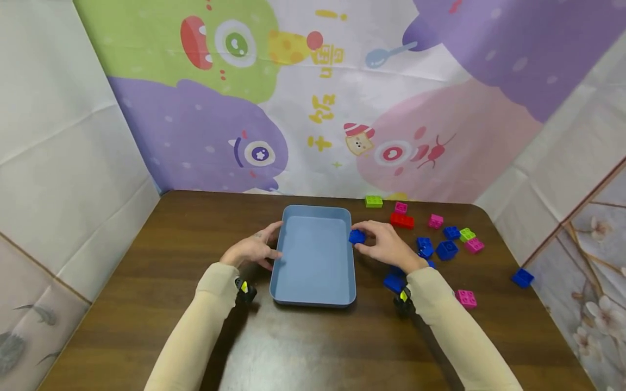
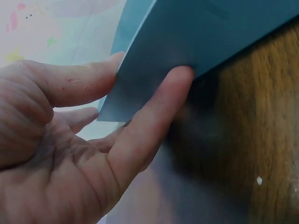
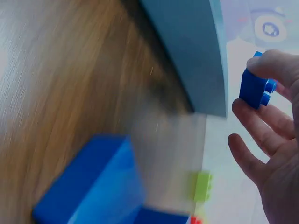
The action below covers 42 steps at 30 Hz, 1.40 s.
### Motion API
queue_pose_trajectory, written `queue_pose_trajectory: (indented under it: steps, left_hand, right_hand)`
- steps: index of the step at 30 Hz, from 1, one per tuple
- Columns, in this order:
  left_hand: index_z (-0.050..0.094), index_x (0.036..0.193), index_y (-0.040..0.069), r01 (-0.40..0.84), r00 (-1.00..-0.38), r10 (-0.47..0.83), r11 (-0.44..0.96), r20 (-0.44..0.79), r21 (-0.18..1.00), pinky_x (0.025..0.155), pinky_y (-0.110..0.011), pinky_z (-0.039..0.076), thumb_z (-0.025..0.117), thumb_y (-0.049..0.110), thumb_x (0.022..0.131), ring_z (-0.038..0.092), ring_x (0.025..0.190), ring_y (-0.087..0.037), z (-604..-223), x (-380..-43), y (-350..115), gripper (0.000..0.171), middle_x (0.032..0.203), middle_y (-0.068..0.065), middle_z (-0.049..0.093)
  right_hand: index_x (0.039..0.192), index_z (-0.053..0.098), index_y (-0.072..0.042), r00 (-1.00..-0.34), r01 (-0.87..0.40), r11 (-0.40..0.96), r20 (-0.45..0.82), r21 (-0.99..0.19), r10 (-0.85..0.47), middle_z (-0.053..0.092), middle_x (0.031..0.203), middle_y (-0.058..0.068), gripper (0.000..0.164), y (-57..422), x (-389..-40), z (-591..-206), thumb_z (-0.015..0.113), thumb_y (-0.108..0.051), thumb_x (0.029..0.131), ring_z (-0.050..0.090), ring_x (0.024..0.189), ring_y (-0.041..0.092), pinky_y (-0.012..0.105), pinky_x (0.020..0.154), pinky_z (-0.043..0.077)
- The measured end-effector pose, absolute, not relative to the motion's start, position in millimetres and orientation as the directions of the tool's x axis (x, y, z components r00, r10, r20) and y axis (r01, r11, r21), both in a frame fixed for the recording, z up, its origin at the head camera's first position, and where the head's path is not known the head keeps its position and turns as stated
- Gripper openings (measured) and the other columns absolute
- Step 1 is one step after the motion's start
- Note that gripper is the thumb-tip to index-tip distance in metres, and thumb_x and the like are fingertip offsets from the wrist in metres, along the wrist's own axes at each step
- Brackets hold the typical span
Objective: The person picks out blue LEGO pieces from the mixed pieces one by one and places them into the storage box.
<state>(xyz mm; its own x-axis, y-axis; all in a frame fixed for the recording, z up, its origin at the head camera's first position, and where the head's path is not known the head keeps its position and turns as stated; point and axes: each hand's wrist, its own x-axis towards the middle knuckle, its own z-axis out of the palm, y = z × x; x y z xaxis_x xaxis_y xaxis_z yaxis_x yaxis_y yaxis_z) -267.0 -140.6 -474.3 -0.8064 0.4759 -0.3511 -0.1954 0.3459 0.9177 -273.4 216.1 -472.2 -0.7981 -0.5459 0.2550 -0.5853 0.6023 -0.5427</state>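
blue building brick [image 1: 357,237]: just beside tray [image 1: 315,260], at right rim; pinched between thumb and fingers of right hand [image 1: 383,241]. presumably light, stiff, sturdy; smooth sides offer best hold, studs left free.
left hand [image 1: 251,247]: fingers spread, touching tray's left wall.
edges: raised rim all round.
room: table [image 1: 171,260] leftward; loose bricks [image 1: 447,250] crowd right.

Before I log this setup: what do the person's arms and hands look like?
Cream sleeves cover both forearms to the wrists. Each wrist has a small black device with a yellow-green patch. Left hand and right hand: no gloves.
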Motion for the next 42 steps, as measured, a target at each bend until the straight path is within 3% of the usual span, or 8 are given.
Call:
queue_pose_trajectory:
  steps: [9,18,23,33,42]
  left_hand:
    - [0.006,0.156,0.02,-0.247,-0.821,0.448,0.28,-0.354,0.928,0.075,-0.049,0.058,0.06,-0.006,0.092,0.057,0.105,-0.038,-482,-260,-147,0.088,0.147,-0.026,0.025]
    - [0.007,0.157,0.023,-0.251,-0.818,0.453,0.276,-0.356,0.928,0.076,-0.051,0.058,0.059,-0.008,0.092,0.057,0.105,-0.038,-482,-260,-147,0.088,0.152,-0.024,0.02]
    - [0.008,0.157,0.023,-0.266,-0.813,0.447,0.287,-0.374,0.92,0.075,-0.05,0.058,0.059,-0.008,0.092,0.057,0.106,-0.039,-482,-259,-147,0.088,0.152,-0.024,0.021]
    - [0.009,0.156,0.02,-0.218,-0.833,0.412,0.371,-0.371,0.903,0.074,-0.054,0.058,0.054,-0.01,0.092,0.054,0.11,-0.043,-466,-271,-126,0.084,0.151,-0.026,0.023]
    - [0.008,0.156,0.019,-0.22,-0.834,0.402,0.387,-0.378,0.896,0.071,-0.051,0.058,0.053,-0.007,0.094,0.056,0.107,-0.04,-469,-266,-125,0.081,0.147,-0.029,0.027]
  right_hand:
    - [0.122,0.063,-0.004,-0.729,-0.645,0.55,0.209,-0.532,-0.652,0.065,0.113,0.006,0.041,181,-268,-476,0.075,-0.01,0.083,0.058,0.094,0.016,0.04,0.084,0.057]
    - [0.124,0.062,-0.004,-0.684,-0.687,0.566,0.143,-0.457,-0.715,0.063,0.114,0.006,0.041,172,-264,-489,0.072,-0.015,0.085,0.057,0.094,0.014,0.034,0.084,0.056]
    - [0.124,0.063,-0.006,-0.702,-0.668,0.597,0.11,-0.444,-0.704,0.064,0.115,0.006,0.041,171,-263,-488,0.072,-0.016,0.085,0.058,0.096,0.015,0.037,0.087,0.055]
    - [0.119,0.067,-0.019,-0.788,-0.602,0.76,0.027,-0.244,-0.616,0.065,0.12,0.003,0.036,173,-266,-479,0.075,-0.019,0.083,0.053,0.108,0.022,0.052,0.095,0.043]
    - [0.118,0.066,-0.018,-0.787,-0.604,0.77,0.001,-0.207,-0.617,0.065,0.118,0.005,0.036,171,-260,-480,0.075,-0.02,0.083,0.052,0.105,0.025,0.052,0.092,0.044]
